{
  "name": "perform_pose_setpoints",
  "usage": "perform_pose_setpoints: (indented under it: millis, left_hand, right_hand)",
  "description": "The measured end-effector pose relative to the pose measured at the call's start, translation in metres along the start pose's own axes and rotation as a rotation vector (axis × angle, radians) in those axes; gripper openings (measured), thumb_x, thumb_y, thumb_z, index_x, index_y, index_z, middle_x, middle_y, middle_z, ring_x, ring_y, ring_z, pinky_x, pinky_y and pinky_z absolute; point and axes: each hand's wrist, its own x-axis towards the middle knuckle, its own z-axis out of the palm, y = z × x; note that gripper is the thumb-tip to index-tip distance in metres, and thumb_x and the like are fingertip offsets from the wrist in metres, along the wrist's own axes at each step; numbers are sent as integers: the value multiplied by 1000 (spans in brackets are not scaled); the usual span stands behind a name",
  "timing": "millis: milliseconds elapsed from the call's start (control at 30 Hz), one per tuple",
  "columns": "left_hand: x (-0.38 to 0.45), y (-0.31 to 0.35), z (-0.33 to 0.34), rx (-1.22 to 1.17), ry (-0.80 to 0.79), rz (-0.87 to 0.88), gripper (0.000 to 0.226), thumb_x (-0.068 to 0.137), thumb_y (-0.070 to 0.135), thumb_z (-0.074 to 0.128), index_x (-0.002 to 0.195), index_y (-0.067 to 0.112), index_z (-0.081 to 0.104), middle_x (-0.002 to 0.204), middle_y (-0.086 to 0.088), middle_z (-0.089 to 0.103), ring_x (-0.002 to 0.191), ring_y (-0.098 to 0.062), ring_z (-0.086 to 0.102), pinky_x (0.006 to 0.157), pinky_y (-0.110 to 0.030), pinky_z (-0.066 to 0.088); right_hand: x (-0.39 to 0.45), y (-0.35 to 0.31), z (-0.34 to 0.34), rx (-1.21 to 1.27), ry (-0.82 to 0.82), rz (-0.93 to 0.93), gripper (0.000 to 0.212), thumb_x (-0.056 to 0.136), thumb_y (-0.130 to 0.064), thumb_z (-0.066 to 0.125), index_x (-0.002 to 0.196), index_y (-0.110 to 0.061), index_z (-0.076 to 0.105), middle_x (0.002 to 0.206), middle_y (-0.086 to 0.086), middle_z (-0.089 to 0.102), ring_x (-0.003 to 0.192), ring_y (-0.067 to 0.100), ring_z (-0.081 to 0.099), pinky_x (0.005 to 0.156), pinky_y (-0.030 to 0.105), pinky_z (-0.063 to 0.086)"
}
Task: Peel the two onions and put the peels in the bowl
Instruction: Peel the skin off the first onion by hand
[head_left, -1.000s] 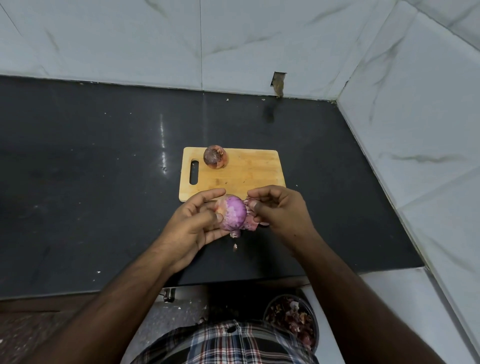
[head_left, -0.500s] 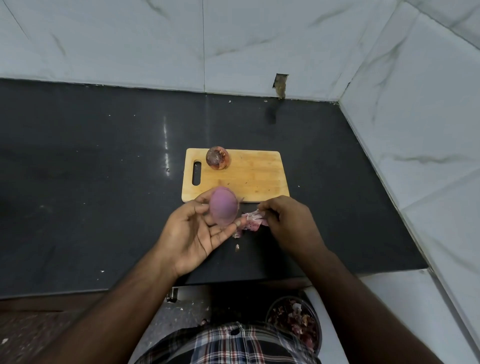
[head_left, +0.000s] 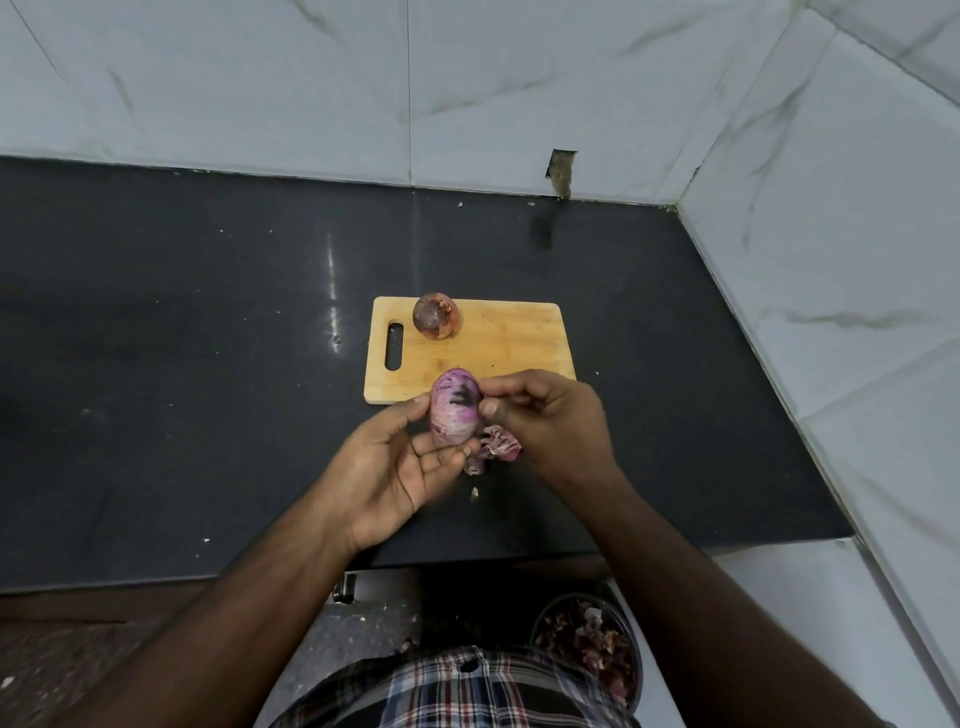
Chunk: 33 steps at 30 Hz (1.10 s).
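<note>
My left hand (head_left: 389, 462) holds a mostly peeled purple onion (head_left: 454, 410) upright between thumb and fingers, just in front of the wooden cutting board (head_left: 498, 353). My right hand (head_left: 550, 415) has its fingertips against the onion's right side, and loose pink peels (head_left: 498, 444) hang under its curled fingers. A second onion (head_left: 435, 316), still in its brown skin, sits at the board's back left. A dark bowl (head_left: 589, 649) holding several peels stands low at the right, below the counter edge.
The black counter (head_left: 182, 364) runs left and back to white tiled walls (head_left: 831, 234), which close in on the right. Small peel scraps (head_left: 474, 493) lie on the counter below the hands. My checked shirt fills the bottom edge.
My left hand turned the onion upright, showing a dark mark on its face. My right hand came back from the peels to the onion's right side.
</note>
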Motion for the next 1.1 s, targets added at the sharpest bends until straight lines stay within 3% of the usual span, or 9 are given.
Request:
perform_pose_setpoints:
  millis: [100, 267, 400, 467, 533, 633, 767, 867, 1100]
  left_hand:
    - [-1, -1, -2, 11, 2, 0, 38, 88, 29, 61, 118, 6, 64, 97, -23, 73, 80, -28, 73, 64, -25, 61]
    - [-1, 1, -2, 10, 3, 22, 38, 86, 28, 62, 116, 5, 63, 96, -21, 73, 76, -28, 74, 61, -25, 61]
    - [0, 5, -1, 16, 31, 52, 38, 90, 27, 62, 124, 9, 63, 103, -22, 71, 78, -29, 75, 61, -26, 62]
    - [1, 5, 0, 61, 29, 73, 36, 96, 26, 60, 130, 19, 65, 107, -23, 70, 79, -30, 75, 62, -27, 62]
    - [0, 4, 3, 115, 20, 86, 34, 98, 28, 59, 131, 25, 65, 109, -22, 71, 78, -27, 75, 64, -28, 62]
    - [-1, 1, 10, 212, -2, 98, 35, 92, 33, 63, 126, 23, 67, 112, -19, 73, 79, -21, 73, 67, -28, 62]
    - [-1, 3, 9, 245, 4, 129, 43, 87, 32, 65, 127, 20, 67, 109, -18, 72, 79, -20, 72, 76, -30, 62]
    - [-1, 5, 6, 249, 3, 121, 45, 87, 22, 66, 132, 17, 64, 106, -16, 74, 79, -22, 74, 74, -30, 63]
    - [-2, 4, 4, 236, -30, 103, 46, 89, 13, 64, 134, 19, 63, 108, -20, 74, 80, -27, 76, 75, -33, 64]
  right_hand:
    - [1, 4, -3, 32, 1, 17, 28, 84, 6, 73, 88, -22, 76, 85, -2, 76, 84, 14, 72, 82, 36, 60]
    - [2, 8, -11, -260, -68, 52, 28, 93, -4, 64, 91, -31, 69, 86, -11, 71, 79, 0, 65, 76, 28, 58]
    - [-1, 2, -26, -425, -87, 68, 23, 96, -25, 64, 117, -32, 70, 116, -14, 69, 102, 1, 64, 92, 34, 56]
    - [-5, -4, -26, -325, -132, 31, 41, 89, -31, 73, 128, -38, 63, 133, -14, 61, 115, 6, 61, 96, 37, 56]
    - [-9, -13, -18, -200, -213, -37, 56, 84, -25, 79, 133, -40, 58, 141, -16, 54, 122, 8, 59, 94, 38, 57]
    - [-7, -15, -7, -312, -287, -121, 69, 78, -21, 84, 140, -30, 55, 148, -10, 50, 133, 6, 49, 101, 38, 53]
    - [-3, -9, -9, -203, -214, -36, 66, 73, -14, 87, 134, -24, 62, 146, -7, 54, 136, 1, 45, 110, 31, 46]
    - [-2, -9, -11, -132, -237, 27, 65, 72, -9, 87, 132, -18, 63, 145, -5, 56, 134, -1, 47, 111, 23, 43]
    - [2, -6, -15, 106, -301, 150, 54, 78, 7, 77, 128, -7, 64, 142, 4, 59, 127, 11, 59, 104, 39, 52]
